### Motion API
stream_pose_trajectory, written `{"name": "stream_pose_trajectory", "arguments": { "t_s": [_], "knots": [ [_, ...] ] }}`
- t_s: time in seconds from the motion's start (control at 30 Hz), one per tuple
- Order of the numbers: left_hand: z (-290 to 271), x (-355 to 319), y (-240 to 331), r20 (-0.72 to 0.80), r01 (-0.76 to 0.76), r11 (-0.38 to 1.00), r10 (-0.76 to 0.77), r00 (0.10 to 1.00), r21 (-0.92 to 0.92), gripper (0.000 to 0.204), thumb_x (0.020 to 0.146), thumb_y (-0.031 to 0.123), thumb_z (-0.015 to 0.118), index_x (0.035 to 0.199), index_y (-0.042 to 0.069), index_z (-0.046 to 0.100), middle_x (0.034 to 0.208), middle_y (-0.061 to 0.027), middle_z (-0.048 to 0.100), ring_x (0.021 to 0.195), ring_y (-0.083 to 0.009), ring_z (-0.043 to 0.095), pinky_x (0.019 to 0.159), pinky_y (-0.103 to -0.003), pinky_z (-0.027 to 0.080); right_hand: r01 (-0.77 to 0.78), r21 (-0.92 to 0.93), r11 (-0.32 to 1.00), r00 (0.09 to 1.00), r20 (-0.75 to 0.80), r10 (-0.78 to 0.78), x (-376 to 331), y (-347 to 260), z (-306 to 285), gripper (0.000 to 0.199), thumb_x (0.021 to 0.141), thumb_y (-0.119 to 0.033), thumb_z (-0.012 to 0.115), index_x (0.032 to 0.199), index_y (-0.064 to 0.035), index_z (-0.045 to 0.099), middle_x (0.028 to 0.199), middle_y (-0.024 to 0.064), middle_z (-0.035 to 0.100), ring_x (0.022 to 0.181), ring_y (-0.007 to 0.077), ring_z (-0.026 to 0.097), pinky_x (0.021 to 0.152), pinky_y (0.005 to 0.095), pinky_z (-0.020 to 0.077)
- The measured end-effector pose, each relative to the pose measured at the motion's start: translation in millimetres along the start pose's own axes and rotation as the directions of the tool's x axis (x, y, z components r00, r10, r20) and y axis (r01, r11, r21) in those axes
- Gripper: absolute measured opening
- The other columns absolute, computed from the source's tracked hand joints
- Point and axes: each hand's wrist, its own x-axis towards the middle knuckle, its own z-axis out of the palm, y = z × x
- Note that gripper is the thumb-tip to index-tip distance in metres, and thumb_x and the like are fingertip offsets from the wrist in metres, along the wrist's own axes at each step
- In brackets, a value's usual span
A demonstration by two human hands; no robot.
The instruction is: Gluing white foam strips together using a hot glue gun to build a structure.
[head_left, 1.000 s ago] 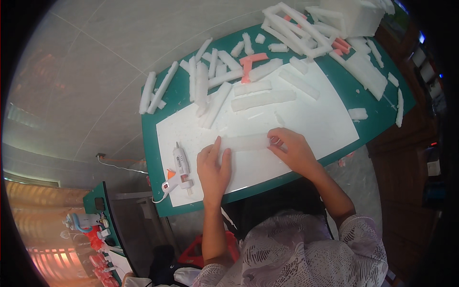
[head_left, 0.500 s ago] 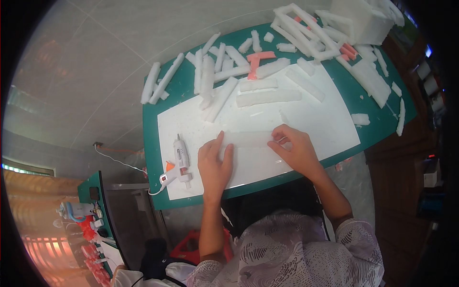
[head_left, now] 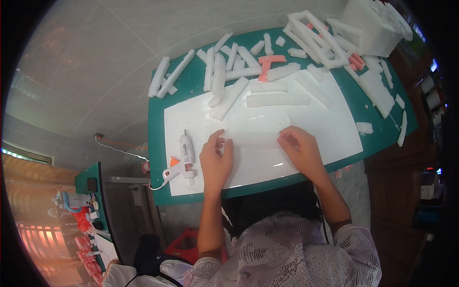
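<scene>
A flat white foam strip (head_left: 253,139) lies lengthwise across the white board, between my two hands, and is hard to tell from the board beneath. At its left end is my left hand (head_left: 216,160), with the fingers curled toward the thumb. My right hand (head_left: 302,148) has thumb and fingertips pinched together at the strip's right end. A white hot glue gun (head_left: 187,155) with an orange trigger rests on the board, left of my left hand.
Beyond my hands lie a long foam strip (head_left: 278,99) and several other white foam pieces. A pink T-shaped piece (head_left: 266,67) sits among them. Foam frames (head_left: 318,40) and a big foam block (head_left: 377,31) stand at the far right of the green table (head_left: 158,124).
The head view has shifted slightly, moving the table rightward in the picture. My left fingers have curled in more, while my right hand still pinches at the strip's right end.
</scene>
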Motion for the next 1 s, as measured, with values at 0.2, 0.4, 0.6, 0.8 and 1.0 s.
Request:
{"name": "stream_pose_trajectory", "arguments": {
  "t_s": [0.2, 0.4, 0.6, 0.8, 1.0],
  "knots": [
    [-2.1, 3.9, 5.5, 0.049, 0.045, 0.998, -0.048, 0.998, 0.049, 0.034, 0.087, 0.018, 0.067, 0.115, -0.001, 0.063, 0.084, -0.0107, 0.065, 0.073, -0.0187, 0.059, 0.066, -0.031, 0.047, -0.01, 0.008, 1.0, 1.0, 0.025, 0.009, -0.2, 0.4, -1.4, 0.013, 0.088, -0.009, 0.065, 0.094, 0.0007, 0.06, 0.086, 0.0164, 0.064, 0.078, 0.0278, 0.066, 0.073, 0.033, 0.0526],
    [-14.2, -0.2, -6.0, 0.159, 0.073, 0.963, -0.032, 0.987, -0.258, 0.038, 0.087, 0.006, 0.07, 0.122, -0.001, 0.059, 0.096, -0.005, 0.06, 0.086, -0.013, 0.06, 0.077, -0.027, 0.051, -0.075, 0.037, 0.997, 0.989, 0.134, 0.069, -2.2, -4.6, -12.1, 0.029, 0.088, -0.011, 0.067, 0.113, -0.0038, 0.056, 0.101, 0.0163, 0.067, 0.089, 0.0268, 0.067, 0.078, 0.0334, 0.0529],
    [-25.2, -18.3, -16.5, 0.28, 0.221, 0.793, -0.067, 0.958, -0.567, 0.049, 0.083, -0.008, 0.07, 0.129, -0.002, 0.053, 0.108, -0.0044, 0.055, 0.098, -0.0116, 0.059, 0.091, -0.025, 0.048, -0.099, 0.056, 0.994, 0.943, 0.323, 0.076, 1.8, 0.3, -27.4, 0.049, 0.084, -0.011, 0.072, 0.128, -0.0059, 0.054, 0.111, 0.0145, 0.067, 0.097, 0.0253, 0.065, 0.085, 0.0334, 0.0519],
    [-26.0, -30.3, -23.3, 0.283, 0.139, 0.78, 0.051, 0.958, -0.61, 0.054, 0.08, -0.01, 0.072, 0.129, -0.003, 0.053, 0.12, -0.0092, 0.057, 0.115, -0.0162, 0.055, 0.102, -0.029, 0.044, 0.042, -0.063, 0.997, 0.91, 0.415, -0.012, 1.2, 0.6, -29.0, 0.053, 0.079, -0.012, 0.078, 0.127, -0.0054, 0.058, 0.114, 0.0133, 0.067, 0.093, 0.0251, 0.064, 0.086, 0.0332, 0.0516],
    [-30.7, -37.8, -13.4, 0.32, 0.102, 0.875, 0.064, 0.945, -0.474, 0.058, 0.077, -0.007, 0.076, 0.13, -0.003, 0.053, 0.125, -0.0119, 0.059, 0.116, -0.0201, 0.057, 0.102, -0.034, 0.046, 0.139, -0.055, 0.989, 0.922, 0.373, -0.109, -8.6, 4.0, -29.8, 0.051, 0.078, -0.014, 0.079, 0.125, -0.0058, 0.06, 0.116, 0.0126, 0.066, 0.095, 0.0268, 0.064, 0.086, 0.0348, 0.0516]
  ]
}}
